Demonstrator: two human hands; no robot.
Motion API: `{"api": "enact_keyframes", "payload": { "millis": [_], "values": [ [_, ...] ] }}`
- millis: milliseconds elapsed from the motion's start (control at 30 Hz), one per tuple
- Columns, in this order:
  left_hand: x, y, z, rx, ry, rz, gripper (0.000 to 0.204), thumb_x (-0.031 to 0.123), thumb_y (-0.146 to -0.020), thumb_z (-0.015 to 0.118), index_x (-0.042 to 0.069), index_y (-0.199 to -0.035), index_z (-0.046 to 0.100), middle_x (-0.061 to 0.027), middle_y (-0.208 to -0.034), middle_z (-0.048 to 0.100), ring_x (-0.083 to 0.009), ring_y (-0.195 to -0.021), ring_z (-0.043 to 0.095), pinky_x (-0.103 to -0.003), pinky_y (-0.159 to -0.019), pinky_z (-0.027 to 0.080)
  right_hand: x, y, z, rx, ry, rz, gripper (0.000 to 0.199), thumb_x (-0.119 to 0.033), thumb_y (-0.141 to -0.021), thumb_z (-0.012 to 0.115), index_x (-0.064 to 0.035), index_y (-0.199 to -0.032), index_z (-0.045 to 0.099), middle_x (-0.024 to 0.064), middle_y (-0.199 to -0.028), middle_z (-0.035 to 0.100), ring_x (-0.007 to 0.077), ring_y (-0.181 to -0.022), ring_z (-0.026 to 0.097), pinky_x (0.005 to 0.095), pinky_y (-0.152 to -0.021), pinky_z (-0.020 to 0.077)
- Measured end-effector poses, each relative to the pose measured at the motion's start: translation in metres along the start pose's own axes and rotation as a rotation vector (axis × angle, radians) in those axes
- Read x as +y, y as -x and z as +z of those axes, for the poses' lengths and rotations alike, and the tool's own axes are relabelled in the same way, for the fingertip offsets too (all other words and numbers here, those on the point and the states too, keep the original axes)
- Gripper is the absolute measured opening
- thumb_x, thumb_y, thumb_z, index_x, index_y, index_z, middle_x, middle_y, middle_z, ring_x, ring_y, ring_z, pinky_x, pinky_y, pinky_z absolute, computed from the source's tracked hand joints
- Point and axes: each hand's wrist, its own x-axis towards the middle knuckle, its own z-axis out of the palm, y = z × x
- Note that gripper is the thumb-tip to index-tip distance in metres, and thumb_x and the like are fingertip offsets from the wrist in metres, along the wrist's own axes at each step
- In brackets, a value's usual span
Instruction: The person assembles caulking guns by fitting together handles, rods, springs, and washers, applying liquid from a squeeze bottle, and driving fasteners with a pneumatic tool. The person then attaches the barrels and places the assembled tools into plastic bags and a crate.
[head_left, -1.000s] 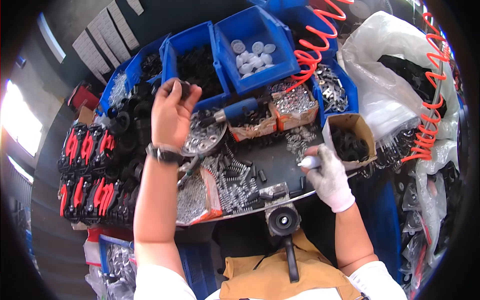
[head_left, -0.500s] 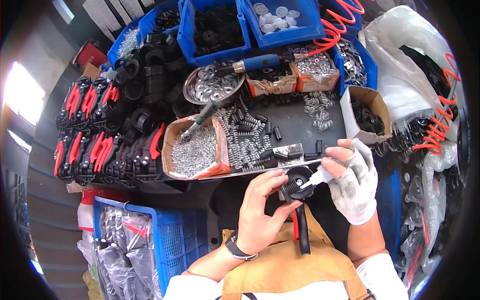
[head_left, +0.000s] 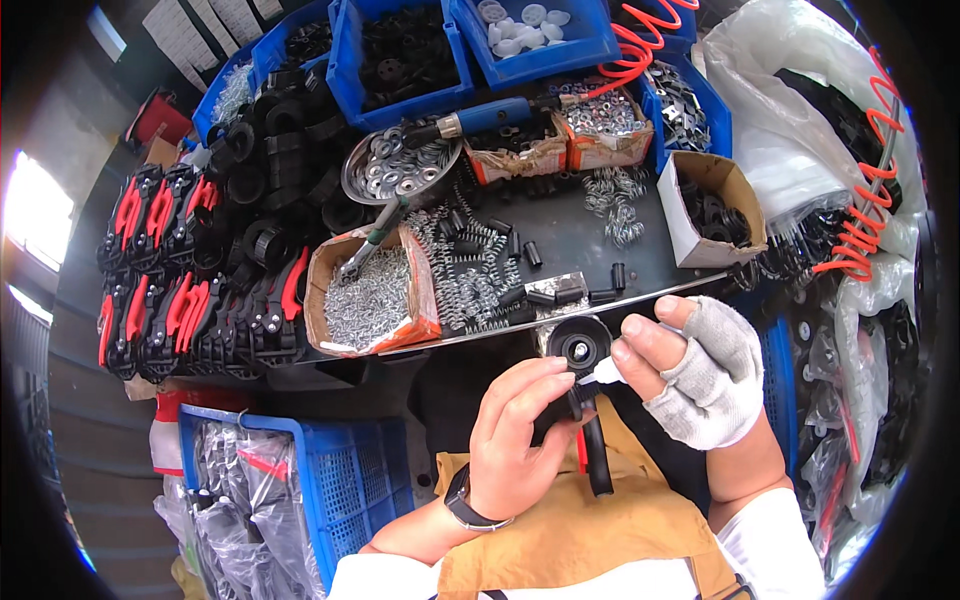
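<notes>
My bare left hand (head_left: 512,425), a dark band on its wrist, is closed around a black hand tool with a round head (head_left: 581,342). The tool's black handle with a red strip (head_left: 597,460) hangs down in front of my tan apron. The round head faces up, showing a small metal piece at its centre. My right hand (head_left: 705,375), in a pale fingerless glove, grips a small white nozzle bottle (head_left: 607,373). Its tip points left at the lower side of the round head; whether they touch I cannot tell. Most of the bottle is hidden behind my fingers.
On the bench stand a carton of small screws (head_left: 370,300), loose springs (head_left: 450,275), a metal bowl of washers (head_left: 400,170) and a box of black rings (head_left: 712,215). Black-and-red assemblies (head_left: 160,290) line the left. Blue bins (head_left: 345,85) sit behind; a blue crate (head_left: 345,490) is below.
The tool's head has turned, so its round face now shows upward instead of its threaded side. The bottle tip has moved down and left to the head's lower edge. The view has shifted slightly.
</notes>
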Motion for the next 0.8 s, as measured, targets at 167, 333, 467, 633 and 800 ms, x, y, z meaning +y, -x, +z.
{"api": "enact_keyframes", "payload": {
  "millis": [167, 333, 467, 633, 800],
  "values": [
    [-0.0013, 0.0014, -0.0025, 0.003, -0.09, 0.048, 0.054, -0.006, -0.065, 0.082, 0.004, -0.113, 0.058, -0.0151, -0.117, 0.061, -0.0291, -0.107, 0.062, -0.036, -0.09, 0.051, 0.0, -0.0022, -0.0038, 0.014, 0.017, -0.016, 0.019, -0.008, -0.071, 0.072, -0.0123, -0.09, 0.071, 0.0026, -0.107, 0.066, 0.0228, -0.1, 0.062, 0.0338, -0.072, 0.0584],
    [-0.0032, 0.0007, -0.0019, 0.006, -0.06, 0.027, 0.055, -0.006, -0.065, 0.082, 0.004, -0.114, 0.057, -0.0158, -0.117, 0.061, -0.0291, -0.107, 0.061, -0.036, -0.091, 0.05, -0.0002, -0.0046, -0.0029, 0.012, 0.003, -0.02, 0.017, -0.009, -0.07, 0.073, -0.0139, -0.087, 0.071, 0.0018, -0.104, 0.067, 0.0215, -0.097, 0.063, 0.0339, -0.072, 0.0578],
    [-0.0044, 0.0025, -0.0016, 0.015, -0.053, 0.006, 0.056, -0.004, -0.066, 0.083, 0.003, -0.115, 0.056, -0.0165, -0.119, 0.06, -0.0289, -0.109, 0.059, -0.037, -0.092, 0.05, -0.0001, -0.0062, -0.0046, -0.001, 0.012, -0.019, 0.018, -0.009, -0.07, 0.073, -0.0143, -0.086, 0.071, 0.0011, -0.103, 0.067, 0.0204, -0.095, 0.064, 0.0336, -0.073, 0.0576],
    [-0.0037, -0.0031, -0.0016, -0.011, -0.046, -0.028, 0.057, -0.002, -0.067, 0.083, 0.002, -0.117, 0.056, -0.016, -0.12, 0.058, -0.0284, -0.11, 0.059, -0.035, -0.092, 0.049, -0.0017, -0.0045, -0.0061, -0.045, -0.022, 0.002, 0.024, -0.007, -0.071, 0.072, -0.0119, -0.095, 0.071, 0.0032, -0.11, 0.066, 0.0251, -0.106, 0.06, 0.0397, -0.073, 0.0577],
    [-0.0077, 0.0002, -0.0003, -0.042, 0.081, -0.148, 0.059, 0.002, -0.069, 0.083, 0.0, -0.121, 0.055, -0.0144, -0.12, 0.057, -0.024, -0.11, 0.058, -0.034, -0.093, 0.048, 0.0013, -0.0054, -0.005, -0.043, -0.045, -0.03, 0.027, -0.004, -0.069, 0.073, -0.0129, -0.094, 0.072, 0.0027, -0.11, 0.065, 0.0248, -0.107, 0.06, 0.0385, -0.073, 0.058]
  ]
}}
